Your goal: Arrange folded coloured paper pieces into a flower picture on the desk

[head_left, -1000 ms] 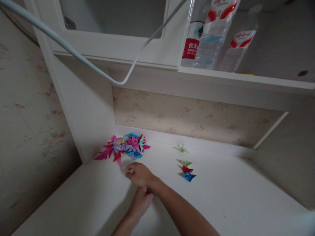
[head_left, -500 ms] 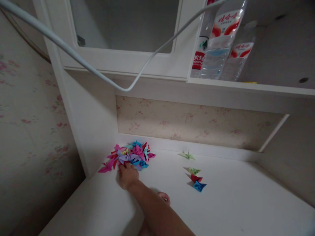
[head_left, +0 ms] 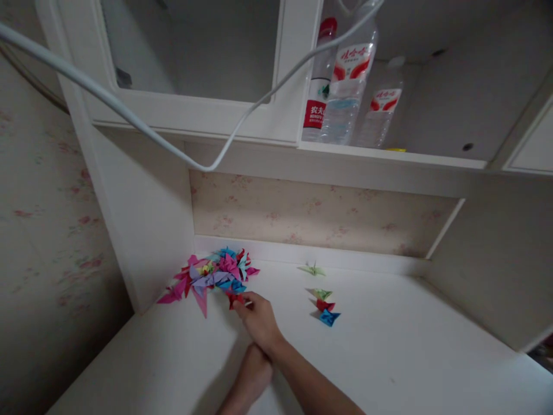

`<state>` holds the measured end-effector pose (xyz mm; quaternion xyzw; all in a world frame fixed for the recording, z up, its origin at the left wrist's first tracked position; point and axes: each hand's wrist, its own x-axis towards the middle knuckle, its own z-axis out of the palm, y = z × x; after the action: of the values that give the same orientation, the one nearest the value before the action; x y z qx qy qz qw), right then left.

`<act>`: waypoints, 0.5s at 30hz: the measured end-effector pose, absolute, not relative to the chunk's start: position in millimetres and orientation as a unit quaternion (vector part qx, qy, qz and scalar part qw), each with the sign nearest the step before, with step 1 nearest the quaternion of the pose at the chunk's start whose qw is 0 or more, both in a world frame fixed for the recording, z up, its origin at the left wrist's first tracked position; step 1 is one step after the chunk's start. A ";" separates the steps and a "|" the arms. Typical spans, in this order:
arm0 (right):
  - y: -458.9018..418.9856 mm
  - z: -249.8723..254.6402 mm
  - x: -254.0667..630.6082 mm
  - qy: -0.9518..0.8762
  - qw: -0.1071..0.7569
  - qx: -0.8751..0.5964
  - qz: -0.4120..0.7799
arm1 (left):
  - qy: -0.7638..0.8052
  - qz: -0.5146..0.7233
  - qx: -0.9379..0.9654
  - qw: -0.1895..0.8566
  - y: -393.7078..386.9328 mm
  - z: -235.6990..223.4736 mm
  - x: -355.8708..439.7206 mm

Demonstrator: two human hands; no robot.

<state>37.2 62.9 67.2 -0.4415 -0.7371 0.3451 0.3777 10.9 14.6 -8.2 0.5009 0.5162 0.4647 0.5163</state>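
Observation:
My right hand (head_left: 258, 320) pinches a red origami crane (head_left: 233, 299) between thumb and fingers, at the front edge of a heap of folded paper cranes (head_left: 211, 279). The heap is pink, purple, blue and red, and lies against the left panel of the white desk (head_left: 367, 363). My left hand (head_left: 256, 366) is low in front, under my right wrist; its fingers are hidden there. To the right stand a pale green crane (head_left: 313, 270), a green one (head_left: 322, 294), a red one (head_left: 325, 305) and a blue one (head_left: 329, 317), the last three close together in a row.
Above the desk hangs a white cabinet with a glass door (head_left: 194, 52). Plastic bottles (head_left: 345, 92) stand on its open shelf. A white cable (head_left: 207, 169) droops across the upper view. Flowered wallpaper (head_left: 38, 230) covers the left wall.
My right hand has drawn back rightward from the heap's front with a red crane in its fingers. My left hand has shifted left beneath the right wrist. The view has turned slightly right.

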 end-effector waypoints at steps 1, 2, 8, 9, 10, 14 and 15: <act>58.4 67.3 54.1 -0.719 0.395 -0.439 0.367 | 0.519 0.471 0.504 0.505 13.8 -5.6 10.6; 53.8 66.2 71.3 -0.689 0.418 -0.433 0.403 | 0.524 0.476 0.502 0.498 12.9 -3.2 10.4; 27.3 35.2 154.5 -0.550 0.474 -0.400 0.560 | 0.524 0.466 0.480 0.527 6.4 2.3 9.7; 24.0 28.7 162.1 -0.531 0.483 -0.403 0.568 | 0.526 0.470 0.479 0.523 5.9 1.7 9.5; 21.3 22.9 167.9 -0.513 0.494 -0.405 0.573 | 0.528 0.472 0.478 0.519 5.4 0.9 9.4; 16.8 11.2 175.8 -0.496 0.507 -0.390 0.587 | 0.526 0.473 0.495 0.504 2.2 2.1 10.5; 16.7 10.7 175.5 -0.502 0.499 -0.384 0.592 | 0.527 0.471 0.503 0.498 1.0 3.9 11.1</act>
<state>175.5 16.7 10.7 -0.3844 -0.5024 0.5924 0.4988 11.1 1.0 3.9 0.5027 0.5271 0.4710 0.4976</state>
